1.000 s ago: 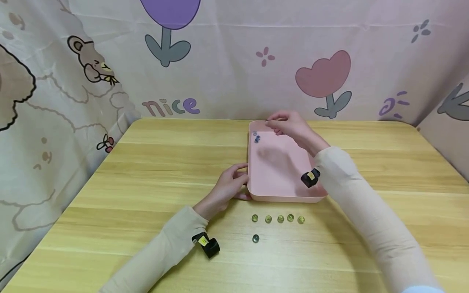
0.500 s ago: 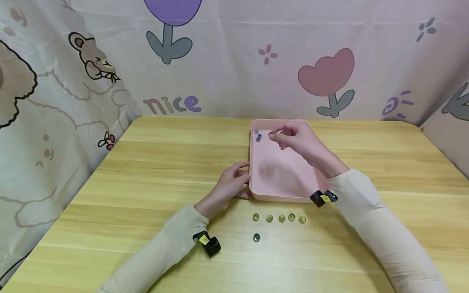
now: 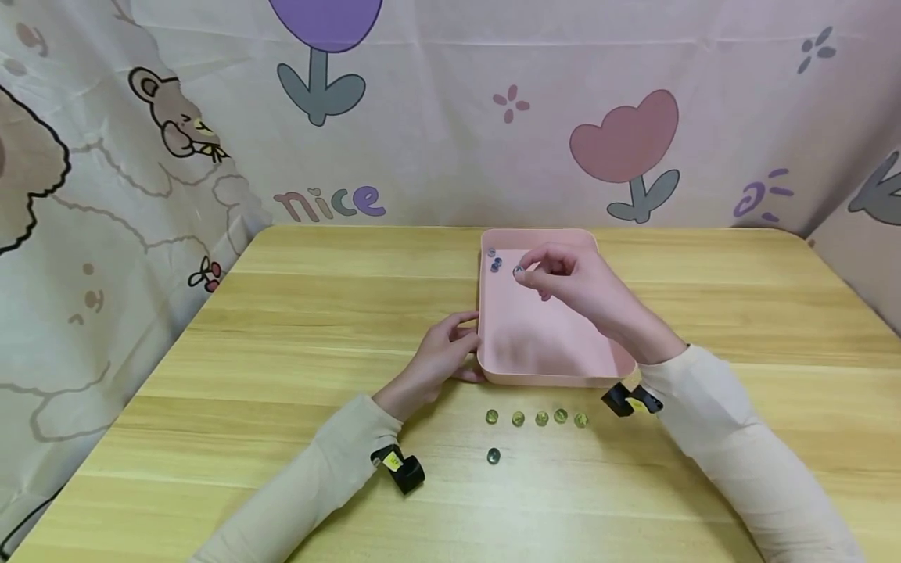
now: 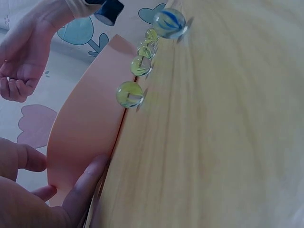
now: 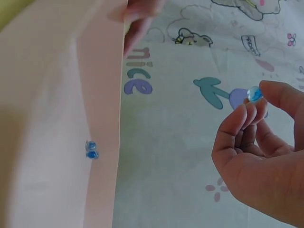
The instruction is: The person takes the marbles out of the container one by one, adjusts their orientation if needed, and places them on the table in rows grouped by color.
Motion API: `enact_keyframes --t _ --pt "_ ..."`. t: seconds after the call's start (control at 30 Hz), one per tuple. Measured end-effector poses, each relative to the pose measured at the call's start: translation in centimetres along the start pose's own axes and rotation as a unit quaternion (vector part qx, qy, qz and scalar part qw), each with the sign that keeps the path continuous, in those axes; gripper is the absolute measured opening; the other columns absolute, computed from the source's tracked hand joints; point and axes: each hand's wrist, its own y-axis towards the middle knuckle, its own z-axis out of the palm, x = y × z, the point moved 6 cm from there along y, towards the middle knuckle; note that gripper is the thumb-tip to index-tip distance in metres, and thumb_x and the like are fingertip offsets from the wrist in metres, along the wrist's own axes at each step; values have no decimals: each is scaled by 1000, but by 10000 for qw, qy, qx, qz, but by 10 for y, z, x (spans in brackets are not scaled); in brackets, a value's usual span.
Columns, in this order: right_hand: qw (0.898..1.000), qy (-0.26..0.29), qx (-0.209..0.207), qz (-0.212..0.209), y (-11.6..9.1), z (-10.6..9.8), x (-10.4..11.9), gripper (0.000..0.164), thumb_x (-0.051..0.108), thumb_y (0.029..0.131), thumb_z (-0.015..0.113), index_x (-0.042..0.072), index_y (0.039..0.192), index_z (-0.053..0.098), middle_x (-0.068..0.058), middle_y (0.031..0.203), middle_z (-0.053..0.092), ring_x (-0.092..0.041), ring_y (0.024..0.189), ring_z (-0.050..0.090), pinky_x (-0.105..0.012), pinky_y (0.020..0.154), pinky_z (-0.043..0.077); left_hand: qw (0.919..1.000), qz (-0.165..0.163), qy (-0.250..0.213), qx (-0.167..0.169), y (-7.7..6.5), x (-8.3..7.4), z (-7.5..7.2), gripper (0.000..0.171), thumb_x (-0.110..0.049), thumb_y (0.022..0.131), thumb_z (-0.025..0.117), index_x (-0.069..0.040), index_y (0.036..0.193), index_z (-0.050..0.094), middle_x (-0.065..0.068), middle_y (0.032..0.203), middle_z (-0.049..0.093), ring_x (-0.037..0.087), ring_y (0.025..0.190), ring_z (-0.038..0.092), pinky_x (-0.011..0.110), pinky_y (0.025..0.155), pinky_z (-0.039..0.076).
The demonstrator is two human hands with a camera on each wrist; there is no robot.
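In the head view my right hand (image 3: 573, 277) is over the far half of a pink tray (image 3: 514, 336), pinching a marble (image 3: 518, 271) between thumb and finger. The right wrist view shows this marble (image 5: 255, 94) as clear with blue swirls. Three blue marbles (image 3: 495, 267) lie in the tray's far left corner. My left hand (image 3: 439, 356) touches the outside of the tray at its near left corner. In the left wrist view its fingers (image 4: 90, 183) rest against the pink wall from outside.
Several yellow-green marbles (image 3: 541, 418) form a row on the wooden table (image 3: 338, 328), just in front of the tray. A single dark bluish marble (image 3: 493, 456) lies nearer. A printed cloth (image 3: 436, 141) hangs behind the table.
My right hand has moved from the tray's far edge nearer and slightly right, the marble still pinched. The left hand stays at the tray's corner. The marbles on the table have not moved.
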Motion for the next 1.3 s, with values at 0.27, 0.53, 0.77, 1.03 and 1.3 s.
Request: enact_keyframes --t 0.27,0.53,0.77,1.03,1.3 --pt "9989 -72 118 444 -17 8 -8 19 13 91 65 -2 103 64 -4 71 55 -17 69 51 -24 63 45 10000 37 -45 17 0 0 1 50 -1 94 48 -4 143 42 23 124 53 33 104 59 39 64 62" --pt "9971 -84 254 715 -38 18 -13 20 15 92 65 -1 104 65 -5 72 56 -18 71 53 -25 64 44 10000 25 -27 5 -2 -2 0 51 0 93 48 -4 143 42 23 124 54 32 104 59 38 64 62" --pt "9961 57 262 844 -54 26 -19 20 14 92 65 -2 104 63 -5 68 55 -20 69 53 -24 59 40 10000 3 -41 -31 -1 0 0 52 1 92 49 -4 144 42 22 124 54 31 103 59 38 64 62" --pt "9912 454 395 1177 -77 36 -23 22 13 92 64 -3 107 61 -7 67 58 -17 64 57 -31 65 57 10000 30 -91 9 -2 0 -1 54 1 91 49 -4 144 41 23 123 54 30 101 60 38 65 62" --pt "9847 700 750 1409 -103 50 -28 28 12 92 63 -8 110 58 -15 69 63 -19 61 61 -33 58 58 10000 23 -60 49 0 -1 -1 54 1 91 48 -4 144 41 23 125 53 33 105 59 38 65 62"
